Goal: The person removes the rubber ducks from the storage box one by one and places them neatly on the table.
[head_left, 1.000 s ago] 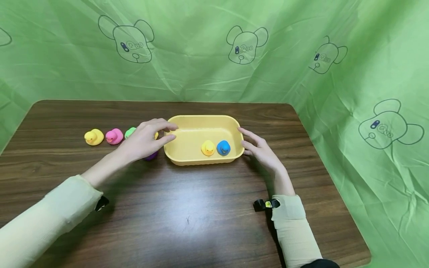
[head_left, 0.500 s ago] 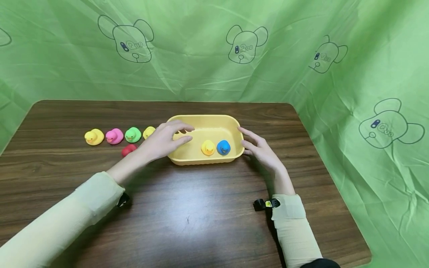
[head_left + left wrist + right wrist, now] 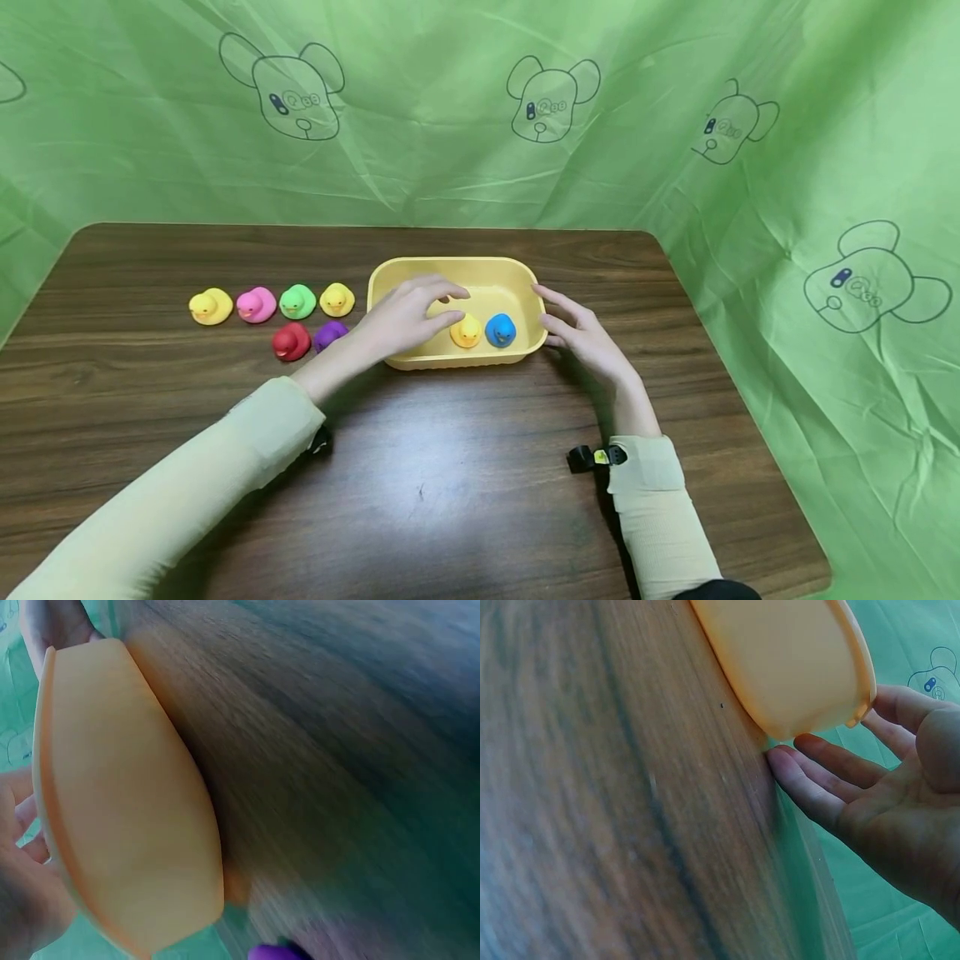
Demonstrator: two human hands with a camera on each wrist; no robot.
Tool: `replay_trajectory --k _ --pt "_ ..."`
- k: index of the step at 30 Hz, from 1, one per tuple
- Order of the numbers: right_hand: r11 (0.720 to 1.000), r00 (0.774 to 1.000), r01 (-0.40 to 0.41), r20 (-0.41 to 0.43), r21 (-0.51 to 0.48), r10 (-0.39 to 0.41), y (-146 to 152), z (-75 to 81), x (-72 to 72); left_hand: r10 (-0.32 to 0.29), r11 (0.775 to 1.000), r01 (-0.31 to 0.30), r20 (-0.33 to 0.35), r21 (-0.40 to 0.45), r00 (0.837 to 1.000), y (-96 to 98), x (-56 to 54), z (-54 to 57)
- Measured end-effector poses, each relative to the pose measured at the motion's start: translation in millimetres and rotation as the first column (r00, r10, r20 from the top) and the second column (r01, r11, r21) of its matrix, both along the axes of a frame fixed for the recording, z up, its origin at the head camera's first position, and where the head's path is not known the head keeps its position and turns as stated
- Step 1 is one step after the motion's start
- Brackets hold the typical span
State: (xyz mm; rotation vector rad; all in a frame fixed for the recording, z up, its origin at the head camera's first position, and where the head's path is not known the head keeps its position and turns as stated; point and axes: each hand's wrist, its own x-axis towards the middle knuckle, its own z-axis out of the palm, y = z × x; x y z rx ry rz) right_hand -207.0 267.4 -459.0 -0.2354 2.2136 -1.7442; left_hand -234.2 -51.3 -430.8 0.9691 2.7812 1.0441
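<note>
A yellow plastic tray (image 3: 457, 360) lies on the table in the head view. Inside, near its front wall, sit a yellow rubber duck (image 3: 466, 332) and a blue rubber duck (image 3: 500, 331). My left hand (image 3: 408, 317) hovers over the tray's left half, thumb and fingers apart, the fingertips close to the yellow duck; nothing shows between them. At the tray's right end, my right hand (image 3: 588, 342) touches the wall and rim with extended, relaxed fingers. The right wrist view shows those fingertips (image 3: 784, 759) against the lower corner of the tray (image 3: 795, 667).
Left of the tray, a row holds yellow (image 3: 211, 307), pink (image 3: 257, 305), green (image 3: 297, 302) and another yellow duck (image 3: 337, 300). In front of them sit a red duck (image 3: 291, 342) and a purple duck (image 3: 330, 335). Green printed cloth (image 3: 420, 150) hangs behind the table.
My left hand has moved right, from the tray's left edge to above its inside, uncovering the ducks on the left. The right hand, tray and ducks have stayed put.
</note>
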Motion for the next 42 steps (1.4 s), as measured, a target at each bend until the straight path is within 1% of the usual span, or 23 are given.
replay_trajectory --k 4,9,14,22,26,31,35,42 --pt "1.0 1.0 0.0 -0.002 0.004 0.0 -0.3 -0.4 -0.4 0.003 1.0 -0.002 0.01 -0.031 1.0 7.2 -2.3 -1.0" --pt "1.0 1.0 0.006 0.001 0.003 -0.006 -0.4 -0.3 0.0 -0.011 1.0 0.012 0.022 -0.021 1.0 12.0 -7.0 -3.7" --pt "1.0 1.0 0.004 0.0 0.006 -0.004 -0.5 0.2 0.1 -0.026 0.999 0.027 0.05 -0.023 0.998 13.8 -12.0 -7.7" --pt "1.0 1.0 -0.002 -0.001 0.007 0.002 -0.8 0.2 -0.5 -0.054 0.998 0.057 0.089 -0.028 0.995 15.5 -15.8 -13.2" --pt "1.0 1.0 -0.002 0.001 0.003 0.002 -0.5 -0.3 -0.5 -0.07 0.996 0.076 0.105 -0.053 0.992 17.6 -16.9 -15.8" --pt "1.0 1.0 -0.003 0.001 0.004 0.003 0.1 -1.4 -0.7 -0.086 0.992 0.094 0.089 -0.085 0.992 19.7 -17.9 -20.0" --pt "1.0 1.0 -0.002 0.001 0.003 0.002 -0.3 -0.6 -1.0 -0.085 0.991 0.092 0.07 -0.101 0.994 20.7 -18.1 -21.5" --pt "1.0 1.0 -0.001 0.002 0.007 0.001 -0.2 0.5 -0.9 -0.076 0.99 0.085 0.084 -0.111 0.994 22.2 -18.0 -22.6"
